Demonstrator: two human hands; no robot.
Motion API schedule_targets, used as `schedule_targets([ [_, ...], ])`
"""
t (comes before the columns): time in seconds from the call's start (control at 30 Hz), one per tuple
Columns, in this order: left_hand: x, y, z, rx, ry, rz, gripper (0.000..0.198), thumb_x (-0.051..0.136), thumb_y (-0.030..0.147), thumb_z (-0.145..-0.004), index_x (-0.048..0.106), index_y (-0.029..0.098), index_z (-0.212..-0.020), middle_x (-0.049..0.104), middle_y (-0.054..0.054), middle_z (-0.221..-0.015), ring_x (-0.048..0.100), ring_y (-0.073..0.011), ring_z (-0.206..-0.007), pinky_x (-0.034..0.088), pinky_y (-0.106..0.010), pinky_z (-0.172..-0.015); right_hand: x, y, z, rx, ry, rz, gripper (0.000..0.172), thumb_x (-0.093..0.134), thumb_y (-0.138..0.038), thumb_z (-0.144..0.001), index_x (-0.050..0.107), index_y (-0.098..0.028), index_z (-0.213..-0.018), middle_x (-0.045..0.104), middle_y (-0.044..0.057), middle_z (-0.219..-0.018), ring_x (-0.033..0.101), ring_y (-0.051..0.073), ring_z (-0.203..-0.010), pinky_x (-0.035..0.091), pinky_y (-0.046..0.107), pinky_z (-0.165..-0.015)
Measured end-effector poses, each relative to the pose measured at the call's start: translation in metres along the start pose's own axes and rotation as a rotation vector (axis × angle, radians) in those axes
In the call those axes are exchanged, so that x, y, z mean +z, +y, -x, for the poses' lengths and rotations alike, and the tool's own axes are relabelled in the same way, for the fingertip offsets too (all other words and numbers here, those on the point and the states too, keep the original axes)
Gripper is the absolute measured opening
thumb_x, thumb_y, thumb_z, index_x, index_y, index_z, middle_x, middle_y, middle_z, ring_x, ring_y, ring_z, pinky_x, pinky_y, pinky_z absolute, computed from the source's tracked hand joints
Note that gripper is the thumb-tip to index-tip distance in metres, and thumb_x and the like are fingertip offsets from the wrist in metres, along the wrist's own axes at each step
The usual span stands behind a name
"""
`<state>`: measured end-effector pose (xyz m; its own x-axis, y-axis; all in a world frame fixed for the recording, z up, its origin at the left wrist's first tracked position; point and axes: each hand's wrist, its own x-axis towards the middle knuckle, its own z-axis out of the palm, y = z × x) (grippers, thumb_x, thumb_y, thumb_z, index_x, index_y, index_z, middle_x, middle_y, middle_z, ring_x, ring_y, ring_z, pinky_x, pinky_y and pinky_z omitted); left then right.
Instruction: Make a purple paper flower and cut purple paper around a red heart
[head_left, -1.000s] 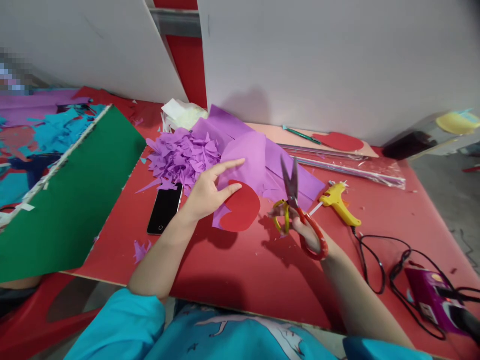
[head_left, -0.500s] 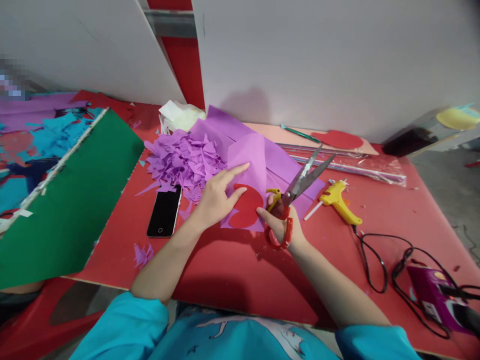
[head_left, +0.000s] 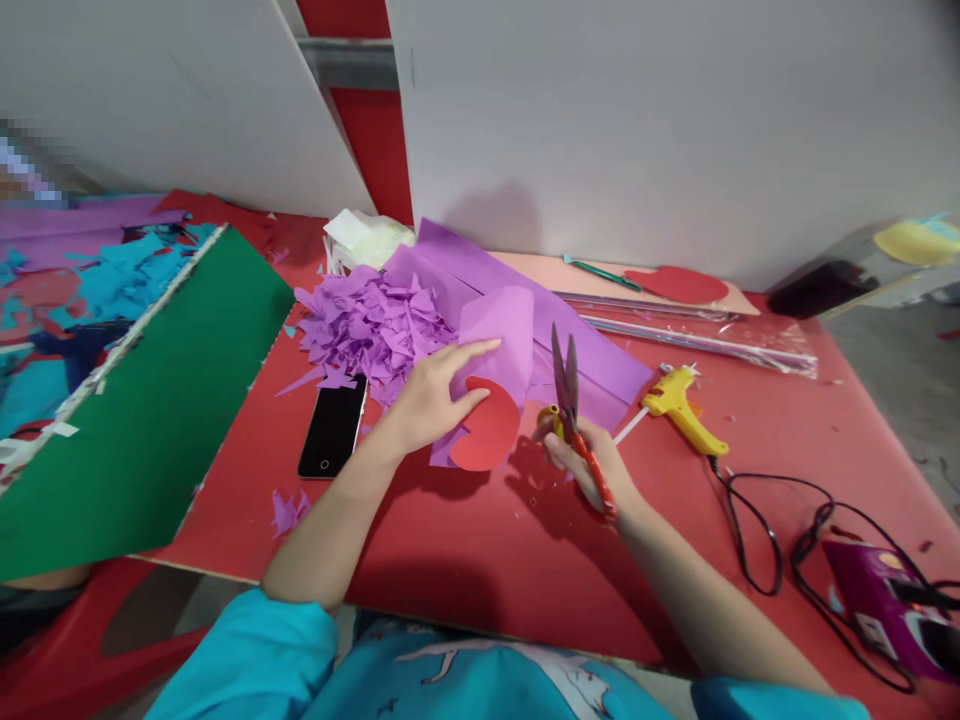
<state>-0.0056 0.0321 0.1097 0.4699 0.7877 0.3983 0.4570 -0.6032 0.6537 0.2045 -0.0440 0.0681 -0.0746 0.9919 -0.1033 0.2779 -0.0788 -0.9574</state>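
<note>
While I observe through the head view, the left hand [head_left: 429, 402] grasps a rounded red cutout [head_left: 491, 435] by its left edge, thumb on top, together with a lilac sheet [head_left: 504, 325] behind it. Its index finger reaches over that sheet; I cannot see the fingers underneath. Cutout position: between the two hands, over the near part of the red tabletop [head_left: 465, 530]. The right hand [head_left: 600, 450] is wrapped around the handles of the scissors [head_left: 568, 412], one yellow, one red. I note the blades point away from the torso, slightly parted, apart from the cutout.

Surroundings: purple scraps [head_left: 371, 320] are heaped just beyond the left hand, some overlapping the top of a black phone [head_left: 332, 430]. To the right of the scissors I log a yellow glue gun [head_left: 686, 410], with a white stick protruding toward the right hand.
</note>
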Motion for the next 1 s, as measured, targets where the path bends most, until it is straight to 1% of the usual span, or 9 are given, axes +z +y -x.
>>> schedule_targets([
  [0.13,-0.013,0.0,0.0,-0.026,-0.029,0.005,0.047,0.061,0.01,-0.076,0.053,0.019,-0.122,0.06,-0.007,-0.124,0.056,-0.0194,-0.113,0.043,-0.037,-0.101,-0.034,0.006,0.008,0.013,-0.139,0.23,0.04,0.041,-0.055,-0.081,0.055,-0.017,-0.081,0.05,0.0,-0.061,0.045,0.013,-0.051,0.036,0.026,-0.049],
  [0.27,-0.023,0.004,0.002,-0.029,-0.06,0.014,0.047,0.06,0.011,-0.076,0.054,0.019,-0.122,0.06,-0.007,-0.125,0.055,-0.02,-0.115,0.043,-0.037,-0.101,-0.063,0.004,0.016,-0.001,-0.338,0.447,0.041,0.03,-0.052,-0.088,0.054,-0.018,-0.083,0.056,0.003,-0.067,0.053,0.017,-0.058,0.044,0.03,-0.058],
  [0.33,-0.026,0.006,0.002,-0.023,-0.097,0.028,0.046,0.061,0.012,-0.076,0.054,0.02,-0.121,0.06,-0.007,-0.125,0.055,-0.0206,-0.116,0.043,-0.037,-0.101,-0.071,0.002,0.02,-0.036,-0.406,0.524,0.042,0.035,-0.053,-0.087,0.057,-0.019,-0.096,0.064,0.01,-0.087,0.061,0.024,-0.078,0.049,0.036,-0.072],
  [0.4,-0.026,0.007,0.003,-0.025,-0.144,0.041,0.046,0.061,0.014,-0.076,0.055,0.021,-0.121,0.061,-0.006,-0.123,0.056,-0.021,-0.114,0.044,-0.037,-0.1,-0.074,-0.001,0.022,-0.063,-0.473,0.552,0.05,0.038,-0.059,-0.083,0.056,-0.02,-0.109,0.064,0.015,-0.105,0.061,0.03,-0.095,0.048,0.043,-0.083],
  [0.5,-0.025,0.008,0.002,-0.022,-0.204,0.055,0.047,0.061,0.013,-0.076,0.055,0.021,-0.121,0.062,-0.006,-0.122,0.058,-0.0205,-0.112,0.044,-0.037,-0.099,-0.072,-0.003,0.022,-0.056,-0.578,0.555,0.065,0.033,-0.067,-0.081,0.056,-0.017,-0.114,0.061,0.02,-0.113,0.059,0.033,-0.103,0.047,0.049,-0.087],
  [0.63,-0.025,0.007,0.002,-0.017,-0.255,0.083,0.049,0.061,0.012,-0.075,0.054,0.022,-0.122,0.062,-0.005,-0.122,0.058,-0.02,-0.112,0.045,-0.036,-0.099,-0.064,-0.005,0.02,-0.039,-0.632,0.542,0.07,0.025,-0.071,-0.081,0.055,-0.015,-0.11,0.063,0.021,-0.107,0.06,0.032,-0.097,0.047,0.047,-0.084],
  [0.77,-0.024,0.007,0.002,-0.018,-0.287,0.084,0.05,0.06,0.01,-0.074,0.054,0.022,-0.123,0.061,-0.005,-0.124,0.057,-0.0198,-0.114,0.043,-0.037,-0.1,-0.054,-0.012,0.016,-0.033,-0.666,0.519,0.071,0.014,-0.074,-0.08,0.055,-0.017,-0.093,0.063,0.015,-0.091,0.059,0.026,-0.082,0.047,0.04,-0.076],
  [0.9,-0.022,0.006,0.001,-0.021,-0.297,0.072,0.05,0.06,0.008,-0.073,0.054,0.019,-0.122,0.061,-0.006,-0.124,0.057,-0.0193,-0.114,0.043,-0.036,-0.101,-0.047,-0.018,0.013,-0.05,-0.651,0.486,0.067,0.013,-0.075,-0.079,0.048,-0.018,-0.076,0.055,0.006,-0.069,0.05,0.018,-0.061,0.042,0.032,-0.061],
  [1.0,-0.021,0.006,0.0,-0.028,-0.297,0.078,0.051,0.06,0.009,-0.073,0.055,0.021,-0.122,0.061,-0.005,-0.124,0.057,-0.0201,-0.114,0.044,-0.036,-0.1,-0.044,-0.019,0.011,-0.045,-0.623,0.449,0.062,0.019,-0.074,-0.079,0.044,-0.019,-0.068,0.049,0.003,-0.062,0.043,0.015,-0.056,0.037,0.03,-0.055],
])
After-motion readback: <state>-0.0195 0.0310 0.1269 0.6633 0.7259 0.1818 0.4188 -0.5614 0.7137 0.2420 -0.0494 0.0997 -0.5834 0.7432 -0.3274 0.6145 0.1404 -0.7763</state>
